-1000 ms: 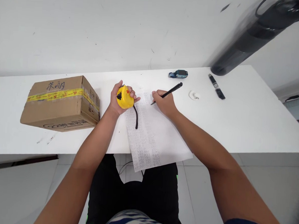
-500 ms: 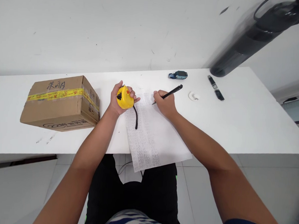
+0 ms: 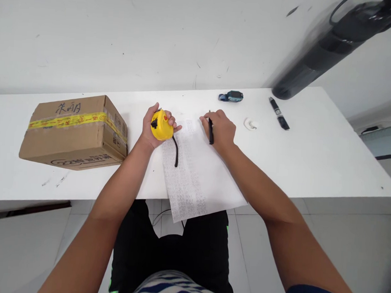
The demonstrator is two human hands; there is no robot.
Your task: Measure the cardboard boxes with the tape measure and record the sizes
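A box lies left of the paper. At the paper's upper left, the left hand curls its fingers around a tape measure. Marks already crowd its left side; its right appears bare. At its upper right, the right hand holds a pen.

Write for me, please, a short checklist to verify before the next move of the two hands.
1. Left hand holds the yellow tape measure: ok.
2. Right hand holds the black pen: ok.
3. Pen's writing tip touches the paper: cannot tell.
4. Paper lies fully on the table: not ok, its lower edge hangs over the front.
5. Box stands apart from the paper: ok.
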